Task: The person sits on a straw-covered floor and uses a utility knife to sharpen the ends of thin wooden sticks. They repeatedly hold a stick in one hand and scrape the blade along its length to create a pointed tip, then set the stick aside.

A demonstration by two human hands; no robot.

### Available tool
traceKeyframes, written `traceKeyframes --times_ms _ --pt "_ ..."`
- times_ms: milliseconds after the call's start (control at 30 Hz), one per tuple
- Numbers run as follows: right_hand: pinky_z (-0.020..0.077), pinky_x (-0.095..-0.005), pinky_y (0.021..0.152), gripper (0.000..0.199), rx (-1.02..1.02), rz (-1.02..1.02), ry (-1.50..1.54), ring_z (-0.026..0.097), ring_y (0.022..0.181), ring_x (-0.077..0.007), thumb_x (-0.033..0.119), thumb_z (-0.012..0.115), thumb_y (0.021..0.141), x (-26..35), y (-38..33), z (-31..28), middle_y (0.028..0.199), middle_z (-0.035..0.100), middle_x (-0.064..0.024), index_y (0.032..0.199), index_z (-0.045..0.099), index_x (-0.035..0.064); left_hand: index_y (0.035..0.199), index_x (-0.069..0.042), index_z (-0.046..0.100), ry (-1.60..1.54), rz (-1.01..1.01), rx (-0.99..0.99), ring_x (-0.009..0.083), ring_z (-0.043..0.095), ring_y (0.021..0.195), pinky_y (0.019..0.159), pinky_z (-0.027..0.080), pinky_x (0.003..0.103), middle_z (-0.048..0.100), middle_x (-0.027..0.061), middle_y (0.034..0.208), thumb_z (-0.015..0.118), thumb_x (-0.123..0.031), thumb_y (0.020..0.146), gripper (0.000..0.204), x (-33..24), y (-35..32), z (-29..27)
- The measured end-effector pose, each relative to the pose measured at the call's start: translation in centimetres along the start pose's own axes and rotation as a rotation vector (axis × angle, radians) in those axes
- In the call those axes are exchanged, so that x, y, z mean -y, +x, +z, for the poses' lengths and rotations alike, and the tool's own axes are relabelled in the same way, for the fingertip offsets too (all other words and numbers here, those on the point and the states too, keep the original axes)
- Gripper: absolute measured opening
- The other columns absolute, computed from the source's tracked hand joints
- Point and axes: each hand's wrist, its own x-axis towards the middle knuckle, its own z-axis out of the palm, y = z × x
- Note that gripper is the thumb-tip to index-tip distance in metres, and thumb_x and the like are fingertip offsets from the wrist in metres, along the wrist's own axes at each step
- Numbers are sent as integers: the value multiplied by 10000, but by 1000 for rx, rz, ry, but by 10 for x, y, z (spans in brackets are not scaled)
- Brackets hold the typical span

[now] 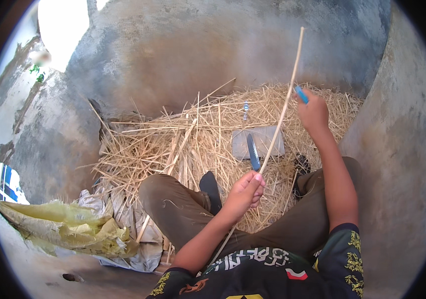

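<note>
A long, thin, pale stick [284, 110] runs slantwise from near my lap up to the right, slightly bowed. My left hand [245, 195] is closed around its lower part, thumb on top. Further up, my right hand [314, 113] grips a blue-handled tool [301, 94] beside the stick; any blade on it is hidden. A dark knife blade [253, 152] points away from my left hand, over a flat grey block [272, 139]. The blade's lower end disappears at my fingers, so whether that hand also grips it is unclear.
Pale shavings and straw-like strips [148, 144] heap up in front of my crossed legs [173, 199]. A small bottle-like item [246, 110] lies on them. To the left is a yellowish torn sack [68, 226]. Stained walls [188, 55] stand ahead and on the right.
</note>
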Motion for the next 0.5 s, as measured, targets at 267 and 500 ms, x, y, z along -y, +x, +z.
traceKeyframes --times_ms 267,500 --pt "541 -436 555 282 409 -359 -265 677 561 -314 339 670 856 48 -58 40 596 650 -125 704 736 111 994 -55 570 342 291 -298 11 332 506 443 245 195 479 -47 699 505 -264 1085 237 20 13 -26" --pt "548 -421 534 346 469 -407 -279 695 565 -312 241 600 931 71 -105 67 613 667 -150 651 702 64 993 10 619 302 413 -505 16 492 666 570 383 202 592 -25 768 543 -222 1071 256 5 19 -42"
